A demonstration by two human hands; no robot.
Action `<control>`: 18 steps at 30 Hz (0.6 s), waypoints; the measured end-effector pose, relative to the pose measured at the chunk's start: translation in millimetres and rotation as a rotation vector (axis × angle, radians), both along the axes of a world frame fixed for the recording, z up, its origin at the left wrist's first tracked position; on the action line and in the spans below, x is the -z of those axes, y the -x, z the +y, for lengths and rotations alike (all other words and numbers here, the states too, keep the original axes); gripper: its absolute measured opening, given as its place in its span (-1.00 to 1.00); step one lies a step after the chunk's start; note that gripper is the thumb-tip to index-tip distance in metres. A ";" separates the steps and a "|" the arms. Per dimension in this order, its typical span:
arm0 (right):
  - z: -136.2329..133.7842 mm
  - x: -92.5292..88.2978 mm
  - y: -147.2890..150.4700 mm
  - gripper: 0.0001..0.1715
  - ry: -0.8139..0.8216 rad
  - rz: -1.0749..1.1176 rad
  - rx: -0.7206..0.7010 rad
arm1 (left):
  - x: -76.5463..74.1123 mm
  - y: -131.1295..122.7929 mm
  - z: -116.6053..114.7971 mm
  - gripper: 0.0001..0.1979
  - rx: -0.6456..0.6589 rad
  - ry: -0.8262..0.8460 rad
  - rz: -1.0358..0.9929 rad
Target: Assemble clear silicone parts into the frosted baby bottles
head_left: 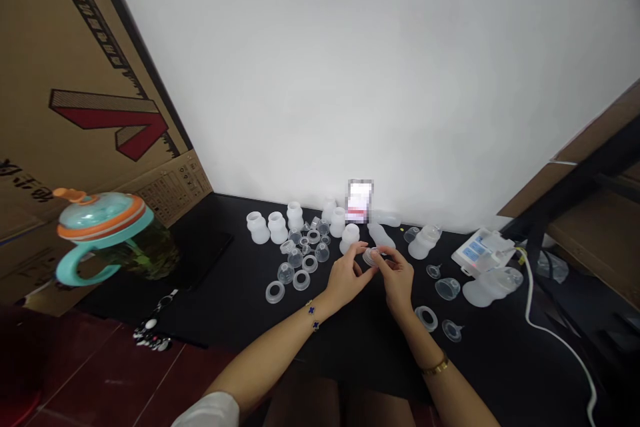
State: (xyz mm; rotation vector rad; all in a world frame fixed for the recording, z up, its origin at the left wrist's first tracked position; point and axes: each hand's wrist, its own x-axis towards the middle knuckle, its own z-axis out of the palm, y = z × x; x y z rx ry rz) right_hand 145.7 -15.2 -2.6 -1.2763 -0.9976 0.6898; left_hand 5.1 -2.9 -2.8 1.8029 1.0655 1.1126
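Both hands meet over the middle of the table (235, 307), toward its far edge. Left hand (347, 275) and right hand (399, 275) each pinch the rim of one small clear round part (373, 255) between thumb and fingertips, the other fingers loosely curled. Whether a second piece sits inside it is too small to tell. The part is held off the table top, just in front of a white silicone bottle piece (350, 235). Judgement: this looks like seating or checking work on a thin, bendy piece, so it wants a light pinch at the rim only, on opposite sides. Turn it with fingertips, not wrists, and hold it level and low so a slip lands on the dark table, not the floor. Clear rings (301, 279) lie just left of the left hand and another ring (427, 317) lies beside the right wrist, so forearms should stay in to avoid sweeping them. A row of white pieces (277, 227) stands by the far edge. The pump unit (477, 252) with its white cable (550, 337) sits toward the right edge and a lidded jug (107, 233) at the left edge, all well apart from the hands.
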 end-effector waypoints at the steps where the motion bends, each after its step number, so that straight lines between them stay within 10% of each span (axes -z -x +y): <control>1: 0.0 -0.1 0.2 -0.56 0.001 0.012 -0.002 | -0.1 0.0 0.0 -0.48 -0.003 0.000 -0.003; 18: 5.3 -0.3 1.3 -0.52 0.055 0.356 -0.132 | -4.9 2.0 2.1 -0.46 0.054 0.231 -0.277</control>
